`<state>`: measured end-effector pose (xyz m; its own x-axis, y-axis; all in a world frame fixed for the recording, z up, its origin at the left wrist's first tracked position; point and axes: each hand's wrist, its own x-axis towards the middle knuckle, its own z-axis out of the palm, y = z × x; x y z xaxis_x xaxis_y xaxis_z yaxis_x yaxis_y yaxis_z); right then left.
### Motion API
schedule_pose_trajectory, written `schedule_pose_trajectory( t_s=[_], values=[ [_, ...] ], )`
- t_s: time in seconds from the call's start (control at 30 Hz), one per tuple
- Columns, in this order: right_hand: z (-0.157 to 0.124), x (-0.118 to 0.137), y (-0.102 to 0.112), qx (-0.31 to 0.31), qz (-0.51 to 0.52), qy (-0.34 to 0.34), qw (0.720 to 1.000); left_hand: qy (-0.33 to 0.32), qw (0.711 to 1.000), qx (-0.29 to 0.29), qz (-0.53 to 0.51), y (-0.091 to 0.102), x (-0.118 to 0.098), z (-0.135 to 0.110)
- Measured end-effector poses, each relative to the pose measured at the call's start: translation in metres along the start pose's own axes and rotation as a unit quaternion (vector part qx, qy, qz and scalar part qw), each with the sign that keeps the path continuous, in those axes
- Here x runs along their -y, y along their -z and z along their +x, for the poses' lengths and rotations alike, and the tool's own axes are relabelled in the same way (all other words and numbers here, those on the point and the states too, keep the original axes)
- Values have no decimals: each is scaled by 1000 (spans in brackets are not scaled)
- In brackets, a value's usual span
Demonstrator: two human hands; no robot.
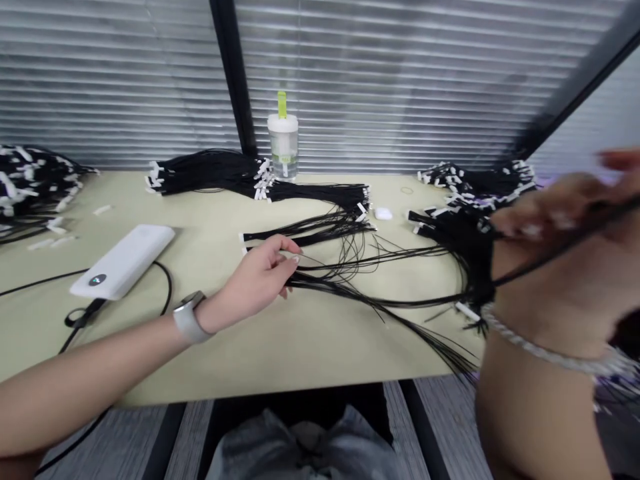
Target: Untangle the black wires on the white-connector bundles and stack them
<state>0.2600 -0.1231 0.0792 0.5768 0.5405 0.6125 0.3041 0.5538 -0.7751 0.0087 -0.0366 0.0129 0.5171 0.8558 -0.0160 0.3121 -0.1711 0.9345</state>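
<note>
My left hand is closed on the ends of a bunch of thin black cables above the middle of the table. The cables stretch right, some fanning down over the table's front edge. My right hand, raised close to the camera and blurred, grips a black cable strand running back toward the left hand. Below the right wrist lies a thick bundle of black cables with white connectors. Another cable bundle with white ends rests just behind the left hand.
A white power bank with a plugged-in cord lies at left. Tied cable bundles and a cable heap line the back. A lidded cup stands by the blinds. A small white case sits mid-table.
</note>
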Motion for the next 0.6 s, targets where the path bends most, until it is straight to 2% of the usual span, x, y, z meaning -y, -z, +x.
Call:
schedule_pose_trajectory(
  t_s=[0.03,0.1,0.13,0.17,0.23,0.3,0.37,0.5,0.6],
  values=[
    [-5,-3,-13,1,-1,35,999,12,1000,3,6,-2,7,-2],
    [-15,-12,-36,106,-81,75,988,28,999,-4,26,-4,18,-7],
    [-19,-19,-45,185,-138,77,970,31,999,-11,29,-5,22,-9],
    [-23,-25,-54,258,-204,90,940,28,999,-20,27,-6,24,-11],
    [-30,-36,-68,373,-326,120,860,16,999,-35,14,-9,27,-12],
    [-37,-44,-80,432,-411,155,787,0,999,-45,-5,-12,30,-11],
    [-46,-49,-90,461,-445,171,748,-12,999,-46,-19,-16,33,-9],
    [-61,-53,-102,491,-436,161,737,-14,998,-51,-14,-20,38,-9],
    [-57,-56,-98,528,-391,140,741,-26,998,-63,-5,-19,38,-11]
  ],
)
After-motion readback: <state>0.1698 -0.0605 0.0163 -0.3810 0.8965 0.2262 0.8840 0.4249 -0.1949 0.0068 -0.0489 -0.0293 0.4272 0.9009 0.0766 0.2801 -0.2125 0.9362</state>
